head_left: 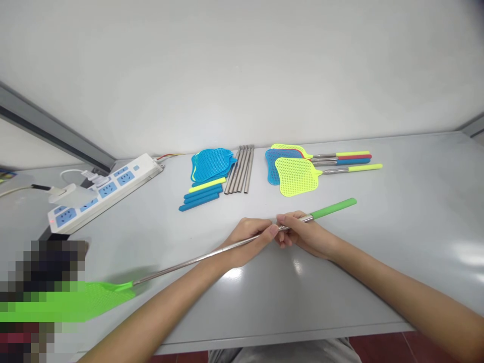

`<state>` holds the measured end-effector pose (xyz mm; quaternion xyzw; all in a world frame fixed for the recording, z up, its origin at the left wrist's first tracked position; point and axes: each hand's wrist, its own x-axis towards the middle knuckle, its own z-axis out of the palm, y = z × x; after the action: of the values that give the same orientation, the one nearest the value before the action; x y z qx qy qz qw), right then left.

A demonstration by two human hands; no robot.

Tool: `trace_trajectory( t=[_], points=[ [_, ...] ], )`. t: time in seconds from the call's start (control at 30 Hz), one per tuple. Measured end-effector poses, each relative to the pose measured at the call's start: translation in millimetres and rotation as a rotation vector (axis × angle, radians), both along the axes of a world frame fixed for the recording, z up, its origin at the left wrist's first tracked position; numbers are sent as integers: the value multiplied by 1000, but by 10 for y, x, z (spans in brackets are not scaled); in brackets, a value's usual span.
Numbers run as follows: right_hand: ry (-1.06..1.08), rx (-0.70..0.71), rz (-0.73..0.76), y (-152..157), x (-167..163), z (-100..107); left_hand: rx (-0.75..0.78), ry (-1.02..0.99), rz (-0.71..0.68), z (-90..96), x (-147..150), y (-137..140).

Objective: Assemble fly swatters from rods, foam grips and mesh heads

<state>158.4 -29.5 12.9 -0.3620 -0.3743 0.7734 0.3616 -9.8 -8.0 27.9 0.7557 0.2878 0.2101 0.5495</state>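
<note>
Both hands hold one telescopic fly swatter, its metal rod (204, 256) pulled out long and slanting from lower left to upper right. My left hand (254, 237) pinches the thin rod near the middle of the table. Right beside it, my right hand (298, 233) is wrapped around the thicker part of the rod, just below the green grip (335, 207). The swatter's green mesh head (108, 297) hangs at the lower left, partly covered by a pixelated patch.
Behind the hands lie assembled fly swatters (298, 176), loose blue swatter heads (214, 165), blue and yellow grips (202, 199) and several metal rods (240, 171). A white power strip (113, 189) with plugs and cables stands at the left. A wall backs the grey table (397, 242).
</note>
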Motion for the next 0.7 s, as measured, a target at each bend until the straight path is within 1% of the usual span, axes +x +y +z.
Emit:
trace_trajectory(
  t=[0.37,0.7],
  points=[
    [-17,-2,5,-2,9,7,36,28,11,-12,-1,4],
    [-20,-9,3,6,-1,18,26,40,26,-11,-7,3]
  ],
)
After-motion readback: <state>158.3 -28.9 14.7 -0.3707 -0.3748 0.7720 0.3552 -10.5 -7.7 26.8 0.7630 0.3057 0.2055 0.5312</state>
